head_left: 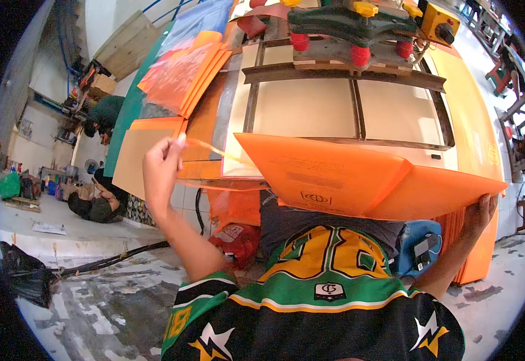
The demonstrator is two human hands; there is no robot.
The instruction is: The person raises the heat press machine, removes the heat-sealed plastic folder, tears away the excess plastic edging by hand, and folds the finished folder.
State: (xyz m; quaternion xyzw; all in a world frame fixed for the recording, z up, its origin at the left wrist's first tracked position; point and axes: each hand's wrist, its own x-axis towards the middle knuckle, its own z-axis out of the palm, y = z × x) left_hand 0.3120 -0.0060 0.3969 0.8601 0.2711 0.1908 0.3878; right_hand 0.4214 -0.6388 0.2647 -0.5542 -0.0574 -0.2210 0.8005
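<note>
My left hand (163,162) is raised on the left, its fingers pinched on a thin orange strip (211,146). The strip stretches from the fingertips towards the left part of a large orange printed sheet (334,174). This sheet has a crease down its middle, faint lines of text and a dark oval logo. At its right corner my right hand (482,210) grips the edge, with part of the fingers hidden. The sheet is tilted in front of my body, over the near edge of a metal frame (359,111) on a pale board.
Orange sheets in a clear wrap (184,75) lie at the back left, above a tan board (145,156). A dark green machine head (353,27) with yellow knobs stands behind the frame. A control box (440,25) is at its right. Another person (109,114) bends down far left.
</note>
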